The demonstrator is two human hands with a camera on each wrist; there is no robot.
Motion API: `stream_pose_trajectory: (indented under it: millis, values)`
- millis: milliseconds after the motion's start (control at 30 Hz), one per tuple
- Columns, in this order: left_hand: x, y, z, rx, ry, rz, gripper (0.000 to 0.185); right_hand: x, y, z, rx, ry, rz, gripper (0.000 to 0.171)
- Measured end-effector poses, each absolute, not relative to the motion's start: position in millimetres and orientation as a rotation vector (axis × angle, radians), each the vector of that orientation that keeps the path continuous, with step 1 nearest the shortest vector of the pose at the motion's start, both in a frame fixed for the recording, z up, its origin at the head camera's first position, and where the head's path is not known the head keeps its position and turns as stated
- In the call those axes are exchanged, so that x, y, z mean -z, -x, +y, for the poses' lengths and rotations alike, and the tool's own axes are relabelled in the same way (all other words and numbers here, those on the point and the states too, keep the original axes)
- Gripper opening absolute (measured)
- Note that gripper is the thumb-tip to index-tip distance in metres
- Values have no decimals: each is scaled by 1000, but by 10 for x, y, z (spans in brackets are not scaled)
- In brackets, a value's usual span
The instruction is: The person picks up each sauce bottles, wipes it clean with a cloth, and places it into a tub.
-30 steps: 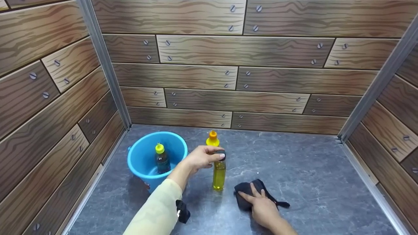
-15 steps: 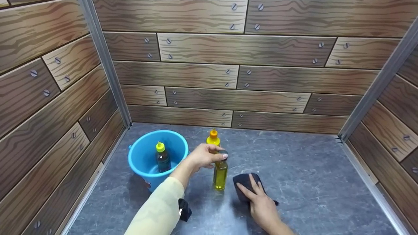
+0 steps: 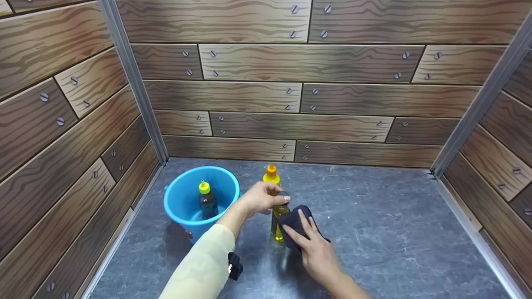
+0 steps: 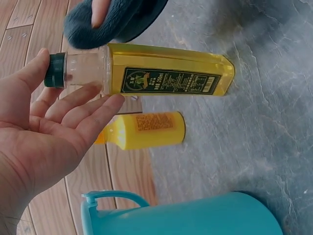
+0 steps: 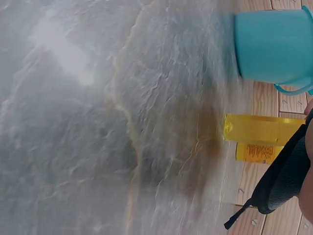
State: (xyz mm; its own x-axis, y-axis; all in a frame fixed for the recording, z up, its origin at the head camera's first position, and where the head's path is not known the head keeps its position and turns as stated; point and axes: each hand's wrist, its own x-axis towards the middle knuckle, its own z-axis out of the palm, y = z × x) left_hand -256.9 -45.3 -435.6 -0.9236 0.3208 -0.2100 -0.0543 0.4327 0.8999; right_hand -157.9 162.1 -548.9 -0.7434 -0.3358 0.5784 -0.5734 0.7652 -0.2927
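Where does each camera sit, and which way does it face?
Head: looks down at both hands, the left hand steadying the oil bottle, the right hand pressing a cloth on it.
Left wrist: faces the palm and bottle.
Right wrist: faces the floor; little hand shows.
All share the bottle and bucket.

The right hand [image 3: 316, 253] has lifted the cloth [image 3: 296, 224] against the oil bottle [image 3: 277, 226].
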Motion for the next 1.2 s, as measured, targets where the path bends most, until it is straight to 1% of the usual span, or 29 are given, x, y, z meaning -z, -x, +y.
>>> stream_pose_trajectory:
  millis: [433,1033,1200]
  values:
    - [4357,2606,-438,-1481,-142,2300,28,5477,1762,1463,-603,-684,-2575,76]
    - [4307,2620,-451,-1435,-105,2313,38,5696,1829,1407,-572,-681,-2520,76]
    - [4296,2645,-464,-1462,-102,2296,38,5730,1840,1416,-588,-694,-2580,76]
